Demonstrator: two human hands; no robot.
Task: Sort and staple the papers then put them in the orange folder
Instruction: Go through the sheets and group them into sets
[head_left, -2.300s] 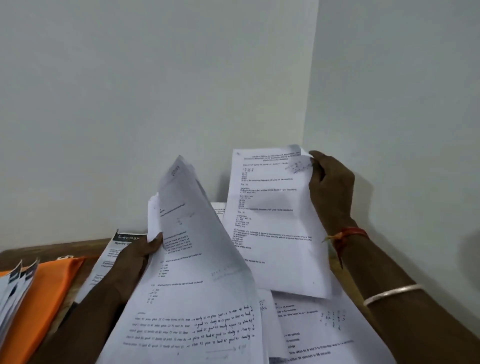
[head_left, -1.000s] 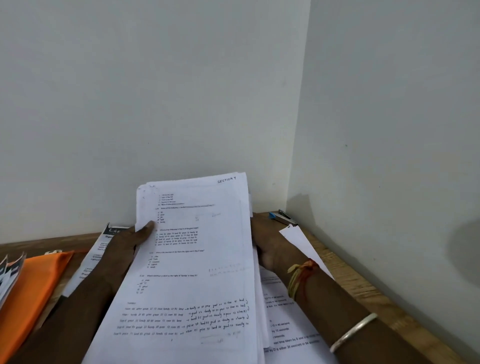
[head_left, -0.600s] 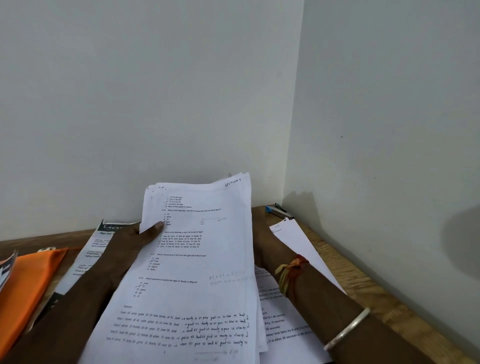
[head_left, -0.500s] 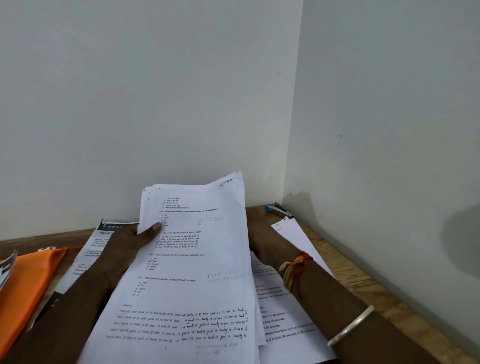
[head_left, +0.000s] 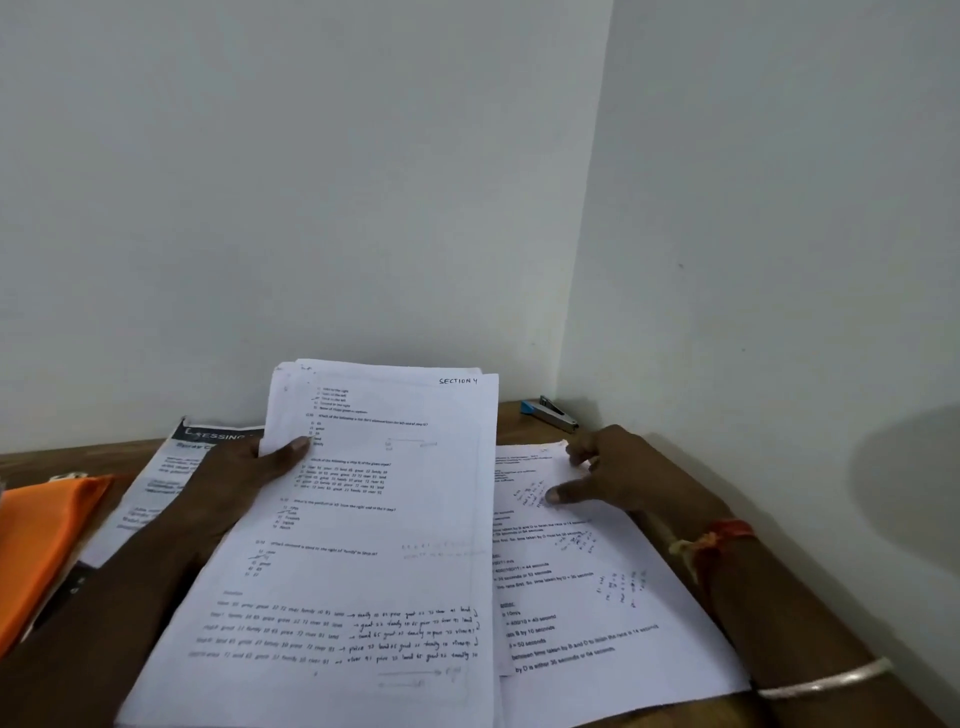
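Note:
My left hand (head_left: 244, 478) holds a stack of printed white papers (head_left: 374, 519) by its left edge, thumb on the top sheet marked "SECTION 4". The stack is lifted and tilted toward me. To its right a separate printed sheet (head_left: 587, 597) lies flat on the wooden table (head_left: 675, 467). My right hand (head_left: 608, 473) rests on that sheet's upper part with its fingers spread and fingertips touching the paper. The orange folder (head_left: 41, 535) lies at the left edge. A blue and silver stapler (head_left: 550, 413) sits in the back corner by the wall.
A printed leaflet with a dark header (head_left: 171, 467) lies between the folder and the stack. White walls meet in a corner right behind the table and close it off on the right. Bare wood shows along the table's right side.
My right hand has come out from behind the held stack and moved right onto the loose sheet on the table. The stack in my left hand has stayed about where it was.

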